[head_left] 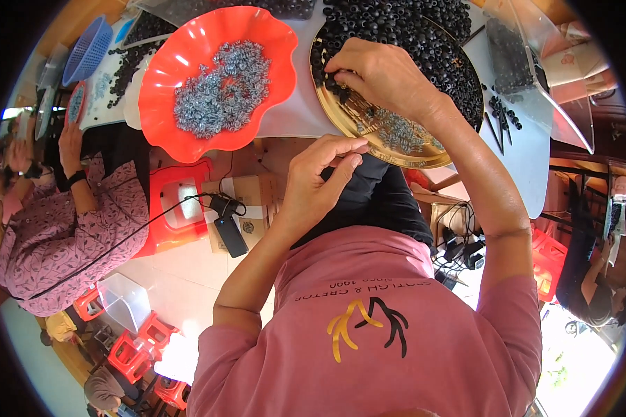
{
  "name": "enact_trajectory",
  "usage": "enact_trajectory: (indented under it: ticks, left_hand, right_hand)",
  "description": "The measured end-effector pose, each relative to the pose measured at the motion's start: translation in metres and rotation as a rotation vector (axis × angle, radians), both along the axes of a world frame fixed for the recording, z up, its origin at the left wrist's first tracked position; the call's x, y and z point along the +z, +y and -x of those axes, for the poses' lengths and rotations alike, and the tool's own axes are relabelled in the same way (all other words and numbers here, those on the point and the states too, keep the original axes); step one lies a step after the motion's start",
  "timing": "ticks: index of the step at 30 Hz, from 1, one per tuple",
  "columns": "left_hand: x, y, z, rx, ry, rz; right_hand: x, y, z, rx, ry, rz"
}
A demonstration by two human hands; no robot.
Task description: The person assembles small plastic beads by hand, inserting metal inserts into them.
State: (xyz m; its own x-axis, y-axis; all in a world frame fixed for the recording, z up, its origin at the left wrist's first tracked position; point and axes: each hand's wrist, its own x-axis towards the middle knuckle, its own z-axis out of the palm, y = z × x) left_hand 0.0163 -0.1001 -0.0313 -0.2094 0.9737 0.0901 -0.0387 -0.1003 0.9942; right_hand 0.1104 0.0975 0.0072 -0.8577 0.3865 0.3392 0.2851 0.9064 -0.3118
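A round gold tray (332, 113) on the table bears a heap of small black ring-like pieces (424, 48) and, at its near side, a pile of small silvery metal pieces (398, 133). My right hand (386, 75) is over the tray's left part, thumb and forefinger bent together at the black pieces. Just off the tray's near left rim, my left hand (318, 182) has its thumb and fingertips drawn close together. Whatever either pinch holds is too small to make out. To the left stands a red scalloped bowl (161, 83) with many silvery metal pieces (222, 90).
A blue basket (88, 50) stands at the far left of the table. Clear plastic bins (511, 55) and dark slim tools (496, 125) lie right of the tray. Another person's hand (69, 146) is at the left. Below are a red stool (177, 201) and a cardboard box (254, 194).
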Motion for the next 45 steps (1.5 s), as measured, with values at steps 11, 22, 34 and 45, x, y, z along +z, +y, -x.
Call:
enact_trajectory:
  ticks: [11, 22, 34, 45]
  left_hand:
    - [0.009, 0.006, 0.004, 0.064, -0.063, -0.051]
    - [0.015, 0.027, -0.004, 0.082, 0.092, -0.348]
    - [0.004, 0.008, -0.023, -0.092, -0.094, -0.227]
    - [0.003, 0.002, -0.006, 0.006, -0.25, -0.086]
  right_hand:
    - [0.019, -0.014, -0.017, -0.014, 0.071, 0.333]
    - [0.033, -0.068, -0.077, -0.049, 0.352, 1.47]
    - [0.004, -0.101, -0.099, -0.152, 0.457, 0.751]
    - [0.003, -0.025, -0.06, -0.186, 0.11, 0.102]
